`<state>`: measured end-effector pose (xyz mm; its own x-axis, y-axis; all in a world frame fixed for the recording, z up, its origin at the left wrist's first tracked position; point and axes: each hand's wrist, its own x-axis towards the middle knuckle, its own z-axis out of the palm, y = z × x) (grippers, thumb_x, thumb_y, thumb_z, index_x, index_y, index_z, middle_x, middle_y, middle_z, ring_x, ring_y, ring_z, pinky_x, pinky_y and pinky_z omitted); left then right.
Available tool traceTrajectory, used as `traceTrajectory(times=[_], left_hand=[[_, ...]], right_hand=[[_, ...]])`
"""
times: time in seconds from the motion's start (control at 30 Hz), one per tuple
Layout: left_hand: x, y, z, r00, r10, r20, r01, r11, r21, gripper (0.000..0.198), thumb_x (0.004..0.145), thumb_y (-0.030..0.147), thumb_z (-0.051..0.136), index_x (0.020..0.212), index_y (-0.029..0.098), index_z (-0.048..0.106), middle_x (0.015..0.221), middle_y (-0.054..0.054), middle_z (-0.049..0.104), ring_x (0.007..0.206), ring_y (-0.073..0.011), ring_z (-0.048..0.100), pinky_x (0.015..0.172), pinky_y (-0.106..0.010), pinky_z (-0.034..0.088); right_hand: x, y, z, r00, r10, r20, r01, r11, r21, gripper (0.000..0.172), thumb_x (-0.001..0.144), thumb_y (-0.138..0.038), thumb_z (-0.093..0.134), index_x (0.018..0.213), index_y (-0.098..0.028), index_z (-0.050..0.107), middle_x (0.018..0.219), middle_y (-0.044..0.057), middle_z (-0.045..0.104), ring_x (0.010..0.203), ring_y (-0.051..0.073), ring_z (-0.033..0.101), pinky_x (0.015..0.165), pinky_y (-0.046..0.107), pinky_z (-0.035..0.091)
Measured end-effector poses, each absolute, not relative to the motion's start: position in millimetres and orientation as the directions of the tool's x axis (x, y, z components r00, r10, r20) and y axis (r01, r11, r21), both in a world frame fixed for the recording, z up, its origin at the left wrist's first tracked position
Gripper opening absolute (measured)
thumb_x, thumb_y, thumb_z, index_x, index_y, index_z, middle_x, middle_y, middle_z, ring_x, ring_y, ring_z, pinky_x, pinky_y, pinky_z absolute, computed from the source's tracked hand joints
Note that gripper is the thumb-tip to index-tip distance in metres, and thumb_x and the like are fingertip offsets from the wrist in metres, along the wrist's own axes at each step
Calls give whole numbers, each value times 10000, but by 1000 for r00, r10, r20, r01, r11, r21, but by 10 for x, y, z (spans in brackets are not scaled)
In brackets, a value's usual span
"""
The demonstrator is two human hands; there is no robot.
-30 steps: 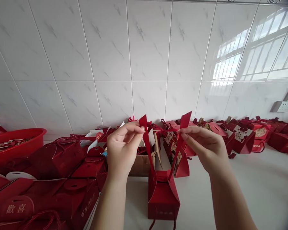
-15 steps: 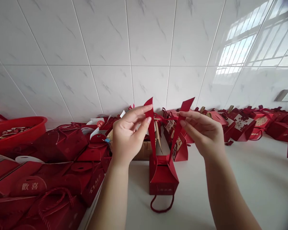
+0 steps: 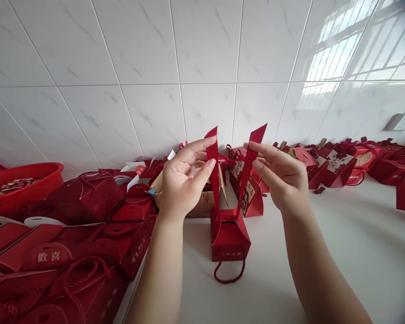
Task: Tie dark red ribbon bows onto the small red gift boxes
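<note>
A small red gift box [image 3: 229, 243] stands upright on the white table, its curved top flaps folded together. From its top rises a red ribbon, with a left end [image 3: 216, 189] and a right end [image 3: 244, 182] spread in a V. My left hand [image 3: 185, 177] holds the left end lightly between thumb and fingers. Opposite it, my right hand [image 3: 285, 173] pinches the right end in the same way. The slanted ribbon tips stick up above both hands. A dark red cord handle [image 3: 229, 281] hangs loose at the box's front.
Red boxes with cord handles [image 3: 50, 256] crowd the left side. A red basin [image 3: 55, 175] holds small wrapped pieces. Behind my left hand sits a brown cardboard box [image 3: 202, 204]. More finished-looking red boxes [image 3: 340, 164] line the tiled wall [image 3: 209, 49] at right.
The view has tilted slightly, so most things sit a little higher. Both hands keep hold of the ribbon ends and have come slightly closer together.
</note>
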<state>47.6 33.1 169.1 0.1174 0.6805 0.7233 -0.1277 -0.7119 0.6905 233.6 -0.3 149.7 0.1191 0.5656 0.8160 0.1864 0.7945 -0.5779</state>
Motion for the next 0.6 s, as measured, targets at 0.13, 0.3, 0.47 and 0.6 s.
traceTrajectory(times=[0.13, 0.3, 0.47, 0.6], left_hand=[[494, 323, 1698, 116, 688, 716, -159, -699, 697, 358, 767, 179, 711, 1117, 255, 696, 1082, -58, 718, 897, -162, 662, 784, -260, 549], [526, 309, 1702, 103, 704, 702, -163, -685, 710, 378, 757, 152, 712, 1122, 251, 693, 1137, -69, 704, 884, -155, 663, 776, -253, 549], [574, 284, 1712, 56, 696, 716, -184, -698, 693, 315, 731, 137, 730, 1036, 217, 724, 1069, -71, 716, 852, -157, 671, 755, -249, 555], [588, 253, 1739, 77, 718, 692, -243, -659, 712, 470, 675, 119, 774, 1110, 245, 649, 984, -41, 703, 811, -163, 690, 734, -259, 568]], right_hand=[[2336, -2, 1505, 113, 556, 823, 209, 797, -567, 278, 873, -246, 631, 1141, -302, 677, 1173, 26, 672, 1108, 233, 612, 882, 403, 533], [2329, -11, 1508, 115, 564, 818, 195, 795, -575, 285, 870, -228, 635, 1140, -308, 676, 1167, 20, 673, 1114, 236, 614, 885, 421, 554], [2312, 17, 1479, 184, 594, 783, 134, 774, -619, 281, 861, -270, 654, 1140, -305, 665, 1146, 19, 676, 979, 223, 674, 869, 435, 581], [2302, 34, 1477, 209, 628, 750, 125, 743, -657, 292, 840, -285, 678, 1130, -298, 654, 1032, 21, 690, 837, 186, 689, 780, 379, 606]])
